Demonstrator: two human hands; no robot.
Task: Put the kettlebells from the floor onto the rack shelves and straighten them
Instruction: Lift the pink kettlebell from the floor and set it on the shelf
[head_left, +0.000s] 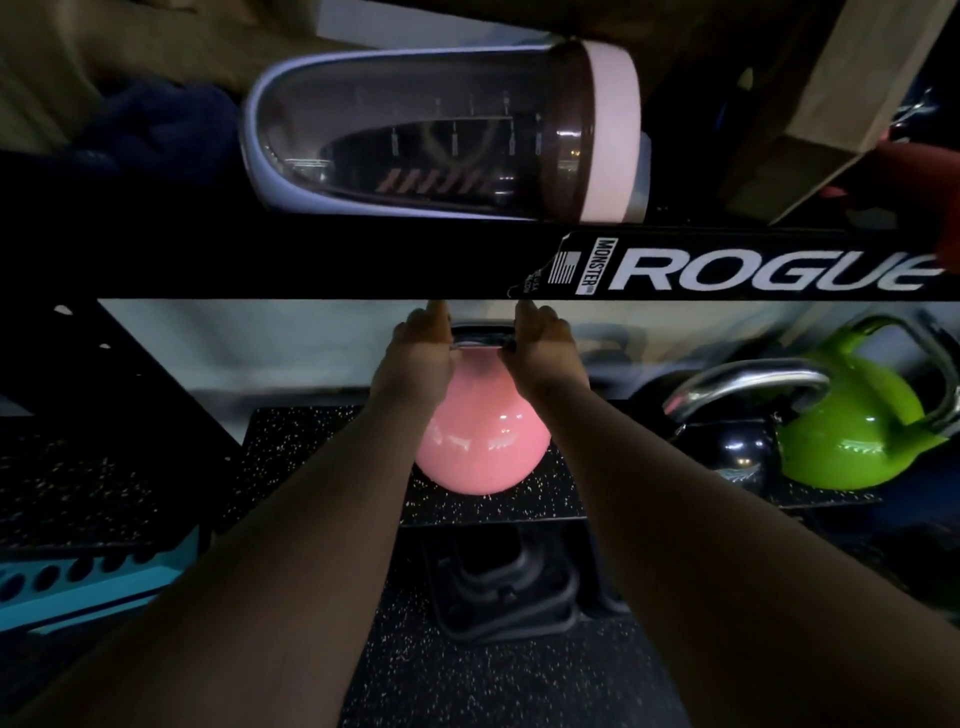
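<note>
A pink kettlebell (480, 447) stands on the speckled black rack shelf (311, 467) just under the black ROGUE beam (363, 265). My left hand (421, 358) grips the left end of its steel handle and my right hand (545, 353) grips the right end. Both hands are closed on the handle, fingertips close under the beam. To the right on the same shelf sit a small black kettlebell (737, 452) with a chrome handle and a green kettlebell (852, 431).
A clear shaker bottle (436, 135) with a pink band lies on its side on the upper shelf, next to a cardboard box (810, 119). A dark kettlebell (498, 582) sits below the shelf. A teal perforated bar (93, 582) lies at lower left.
</note>
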